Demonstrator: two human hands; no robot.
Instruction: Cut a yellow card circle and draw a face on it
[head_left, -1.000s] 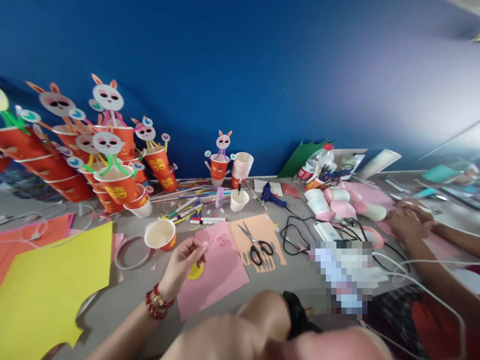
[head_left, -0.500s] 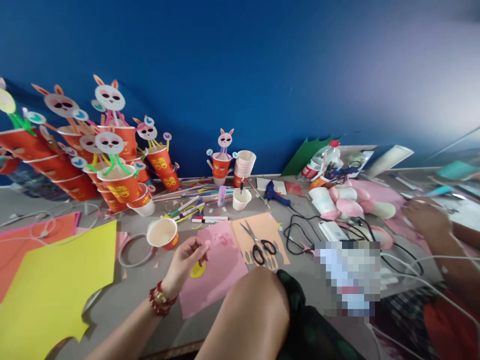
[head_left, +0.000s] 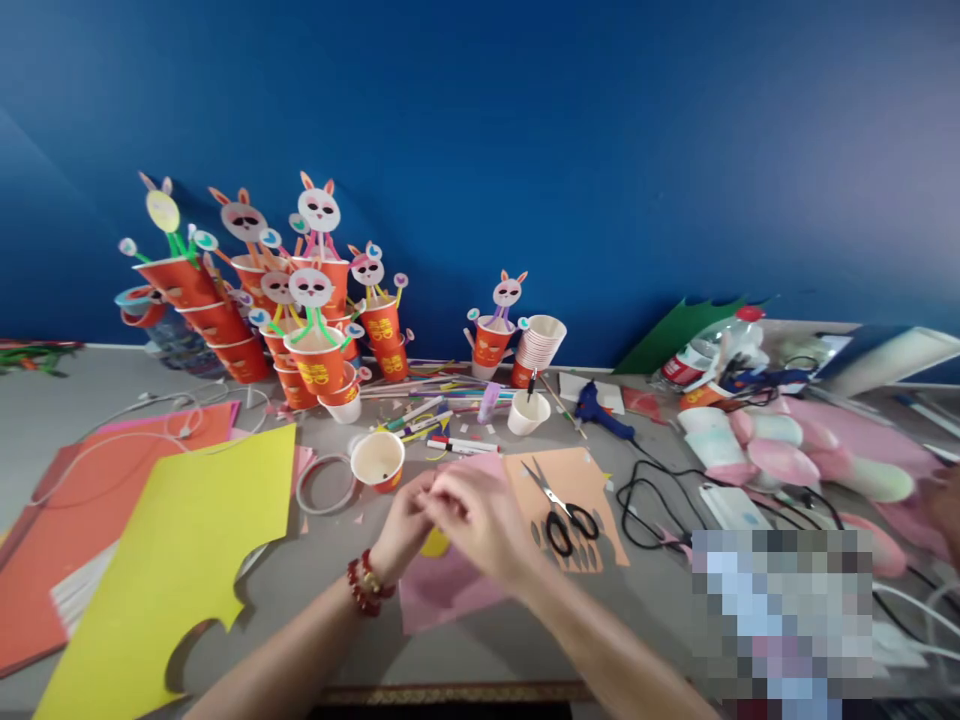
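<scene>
My left hand [head_left: 405, 525], with red bead bracelets at the wrist, and my right hand [head_left: 480, 520] meet fingertip to fingertip above a pink paper sheet [head_left: 442, 600]. The fingers of both are closed in a pinch; whatever is between them is hidden. A yellow paper disc [head_left: 434, 543] shows on the sheet just below the hands. To the right, black-handled scissors [head_left: 559, 508] lie partly open on an orange paper sheet [head_left: 577, 465] with cut-out holes. A paper cup [head_left: 379, 462] with small dark bits inside stands just beyond my left hand.
Stacked red cups with paper rabbits [head_left: 313, 345] stand at the back left. Yellow paper [head_left: 225, 510] and a tape ring [head_left: 327, 485] lie left. Markers [head_left: 463, 445], a white cup [head_left: 529, 412], a blue glue gun [head_left: 602, 410], black cables [head_left: 652, 495] and pink-white rolls [head_left: 784, 455] lie farther back and right.
My right arm has come up from the lower edge, and its hand now meets my left hand, which earlier pinched a small pink paper piece. The view has turned left.
</scene>
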